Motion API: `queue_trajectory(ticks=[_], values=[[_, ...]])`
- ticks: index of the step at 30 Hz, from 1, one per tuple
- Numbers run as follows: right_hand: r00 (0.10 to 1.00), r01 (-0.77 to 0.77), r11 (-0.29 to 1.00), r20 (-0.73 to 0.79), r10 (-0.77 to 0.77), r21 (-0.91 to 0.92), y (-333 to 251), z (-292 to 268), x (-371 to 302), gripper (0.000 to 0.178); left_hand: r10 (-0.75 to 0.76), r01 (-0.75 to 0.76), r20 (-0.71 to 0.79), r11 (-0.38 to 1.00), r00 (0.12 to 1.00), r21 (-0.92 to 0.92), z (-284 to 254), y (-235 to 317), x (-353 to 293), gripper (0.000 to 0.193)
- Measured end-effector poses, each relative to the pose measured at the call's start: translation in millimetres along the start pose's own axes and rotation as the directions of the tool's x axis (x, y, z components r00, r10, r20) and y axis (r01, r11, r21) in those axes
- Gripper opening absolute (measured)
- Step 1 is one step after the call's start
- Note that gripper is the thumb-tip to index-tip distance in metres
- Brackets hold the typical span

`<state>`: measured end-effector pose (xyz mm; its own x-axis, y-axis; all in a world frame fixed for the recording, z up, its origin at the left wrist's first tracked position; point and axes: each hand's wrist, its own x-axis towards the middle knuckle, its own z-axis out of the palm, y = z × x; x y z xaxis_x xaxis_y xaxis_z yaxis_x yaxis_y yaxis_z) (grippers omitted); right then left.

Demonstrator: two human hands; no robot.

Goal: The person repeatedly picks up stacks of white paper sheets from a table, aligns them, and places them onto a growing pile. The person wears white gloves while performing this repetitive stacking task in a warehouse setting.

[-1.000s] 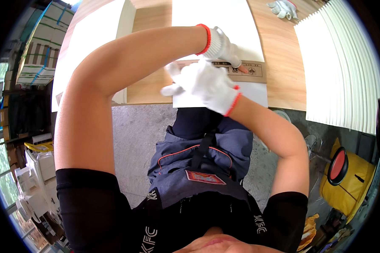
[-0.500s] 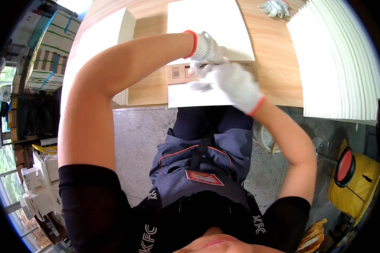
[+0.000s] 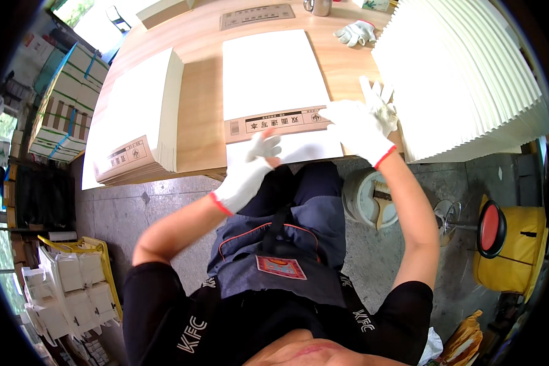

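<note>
Paper pad point(image 3: 271, 73), white and bare-topped, lies flat in the middle of the wooden table point(image 3: 198, 104), a printed brown band point(image 3: 256, 126) crossing its near part. The left hand point(image 3: 247, 177), in a white glove, is at the pad's near left corner, fingers half curled and thumb apart, gripping nothing visible. The right hand point(image 3: 361, 129), gloved too, is by the band's right end with fingers spread, some pointing at the band, others toward the ridged white stack point(image 3: 463, 79).

A sideways brush from the right hand could push the band askew, since no finger visibly pins it. The pad reaches the table's near edge, so a bump from the left hand might crease that corner or shift the pad. The outstretched right fingers are near enough to the ridged stack that a careless swing could disturb its edges.

The left hand hides the pad's near left corner; the right hand covers the band's tip. Whether the band passes underneath the pad, and whether either hand really touches paper, I cannot tell. The view cuts off the ridged stack's far end and the metal mug point(image 3: 318, 7).
</note>
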<state>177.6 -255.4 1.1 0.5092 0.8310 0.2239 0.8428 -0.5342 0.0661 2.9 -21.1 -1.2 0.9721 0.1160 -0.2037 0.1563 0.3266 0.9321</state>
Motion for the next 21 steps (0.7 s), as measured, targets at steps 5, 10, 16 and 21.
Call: queue_trajectory(ticks=[5,10,16,21], values=[[0.98,-0.119,0.929,-0.11,0.167,0.351,-2,19,-5,0.028,-0.338,0.004,-0.25,0.601,0.907,-0.799,-20,16,-5,0.027],[0.983,-0.133,0.912,-0.069,0.172,0.387,0,19,-1,0.027,-0.361,-0.032,-0.246,0.507,0.9,-0.861,-56,-19,26,0.026],[0.927,-0.309,0.751,0.008,0.376,0.583,13,13,23,0.033,-0.292,0.063,-0.345,0.836,0.892,-0.545,-35,15,57,0.019],[0.566,-0.715,0.009,0.571,0.595,0.699,50,16,89,0.076,-0.33,0.076,-0.314,0.787,0.89,-0.612,-53,28,60,0.025]])
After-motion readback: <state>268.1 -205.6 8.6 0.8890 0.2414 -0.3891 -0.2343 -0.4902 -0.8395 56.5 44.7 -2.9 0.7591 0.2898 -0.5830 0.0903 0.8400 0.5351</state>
